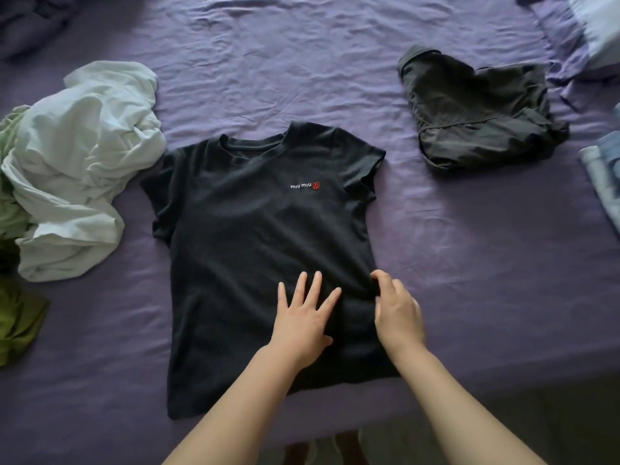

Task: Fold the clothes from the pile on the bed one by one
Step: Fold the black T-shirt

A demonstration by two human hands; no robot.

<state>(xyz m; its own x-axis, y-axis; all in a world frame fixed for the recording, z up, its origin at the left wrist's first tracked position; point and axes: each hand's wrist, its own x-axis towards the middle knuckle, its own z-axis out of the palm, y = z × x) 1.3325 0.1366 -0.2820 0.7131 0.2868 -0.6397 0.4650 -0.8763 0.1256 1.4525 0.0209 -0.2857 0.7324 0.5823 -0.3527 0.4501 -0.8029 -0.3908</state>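
Risk sits at the right hand point(397, 308), whose curled grip pinches the black T-shirt point(255, 236) spread mid-bed point(469, 263); a lopsided pull could drag it askew. The left hand point(307, 317) presses flat, holding nothing, so fabric may bunch between them.

I see a black t-shirt point(255, 250) lying flat and face up on the purple bed, neck far from me, with small white letters and a red mark on its chest. To its left is a messy pile of clothes point(67, 169), pale blue on top with green ones under. To its right lies a dark grey garment point(479, 115), loosely folded.
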